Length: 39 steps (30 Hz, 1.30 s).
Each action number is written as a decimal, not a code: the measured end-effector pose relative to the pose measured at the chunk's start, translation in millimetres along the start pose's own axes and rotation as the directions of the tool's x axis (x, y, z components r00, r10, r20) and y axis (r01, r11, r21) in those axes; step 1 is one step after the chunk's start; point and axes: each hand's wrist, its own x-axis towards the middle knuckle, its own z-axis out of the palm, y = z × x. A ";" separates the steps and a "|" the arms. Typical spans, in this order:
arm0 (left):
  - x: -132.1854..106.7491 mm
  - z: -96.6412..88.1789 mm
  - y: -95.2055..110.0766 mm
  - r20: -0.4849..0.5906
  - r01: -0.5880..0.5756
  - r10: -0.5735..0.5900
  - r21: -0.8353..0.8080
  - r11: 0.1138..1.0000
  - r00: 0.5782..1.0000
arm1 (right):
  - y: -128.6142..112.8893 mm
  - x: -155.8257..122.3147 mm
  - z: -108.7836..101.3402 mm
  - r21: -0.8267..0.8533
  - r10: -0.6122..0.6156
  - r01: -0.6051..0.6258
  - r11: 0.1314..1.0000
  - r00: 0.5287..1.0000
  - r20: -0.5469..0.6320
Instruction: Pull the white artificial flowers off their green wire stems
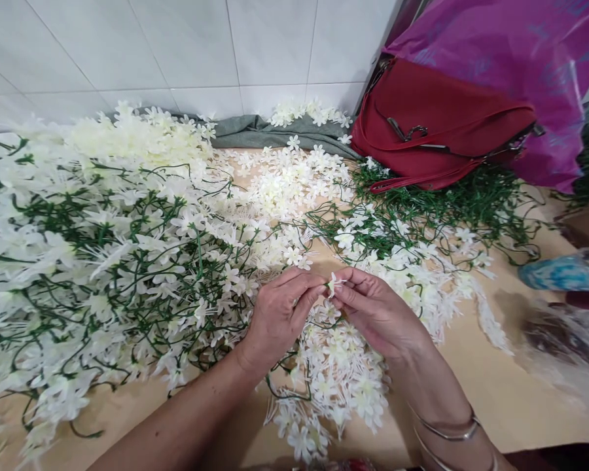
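Between my two hands is a small white artificial flower [333, 285] with a bit of green at its base. My left hand [282, 314] pinches the green stem end between thumb and fingers; most of that stem is hidden. From the other side, my right hand [373, 304] grips the flower by its white petals. Below my hands lies a heap of loose white blossoms [336, 373], with a dark green stem [287, 396] curving beside it. A large pile of white flowers on green stems [127, 261] spreads to the left of my left hand.
Loose white blossoms [289, 183] lie farther back, by a grey-green cloth [255, 131] along the tiled wall. Bare green stems [451, 203] sit under a red bag [442, 118], with a purple plastic bag [530, 52] behind. At right are a blue-and-white object [559, 271] and clear plastic [569, 353].
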 end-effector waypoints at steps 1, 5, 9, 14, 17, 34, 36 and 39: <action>-0.1 0.1 -0.1 -0.002 -0.002 0.002 0.001 1.000 1.000 | -0.4 0.1 0.2 0.001 -0.002 0.002 1.000 1.000 0.001; -0.3 0.8 -0.3 -0.004 -0.024 0.024 0.022 0.999 1.000 | -1.9 -0.1 1.6 -0.003 0.001 -0.001 1.000 1.000 0.001; -1.0 1.7 -1.1 -0.003 -0.046 0.047 0.057 0.997 0.999 | -2.3 -0.3 1.8 -0.025 -0.004 0.004 1.000 1.000 0.006; -1.3 3.2 -2.0 -0.016 -0.078 0.080 0.095 0.992 0.997 | -1.7 0.2 0.9 -0.049 -0.013 0.014 0.999 1.000 0.011; 0.4 2.9 0.9 -0.004 -0.073 0.074 0.079 0.994 0.997 | -2.8 -1.6 2.0 -0.058 -0.028 0.028 0.998 1.000 0.007; 5.0 4.0 6.4 -0.265 0.354 -0.468 -0.383 0.853 0.843 | -0.2 -8.6 -17.0 -0.848 -0.339 0.355 0.394 0.914 0.225; 4.5 2.2 7.9 -0.232 0.352 -0.444 -0.347 0.869 0.865 | 0.2 -8.4 -15.2 -0.812 -0.370 0.331 0.480 0.916 0.154; 2.9 0.7 7.3 -0.143 0.285 -0.331 -0.270 0.920 0.933 | -1.1 -9.4 -9.8 -0.679 -0.423 0.315 0.663 0.906 0.008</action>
